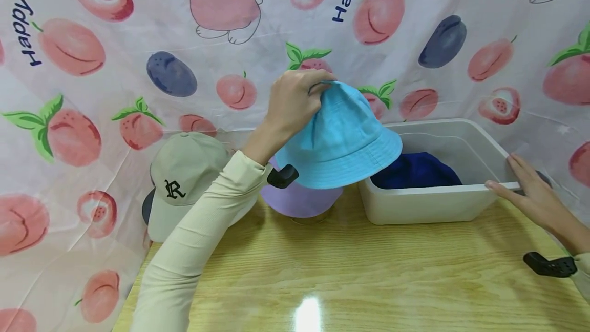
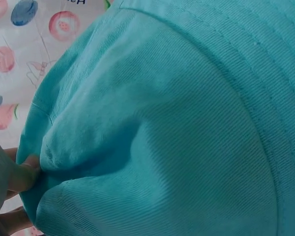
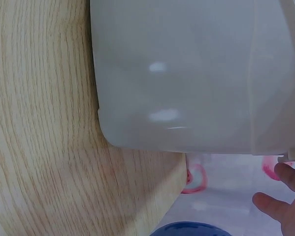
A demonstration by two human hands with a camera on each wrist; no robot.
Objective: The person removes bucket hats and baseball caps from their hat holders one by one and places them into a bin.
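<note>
My left hand pinches the top of a light blue bucket hat, which hangs crown up with its brim below. Close in the left wrist view, the hat's cloth is puckered where the thumb and fingers grip it. My right hand is at the right end of a white plastic bin, its fingers extended along the rim. Inside the bin lies a dark blue cloth item. A purple hat sits behind the blue one, partly hidden by it.
A pale grey-green baseball cap with a black letter stands at the left, partly behind my left forearm. The wooden table ends against a fruit-patterned cloth at the back and sides.
</note>
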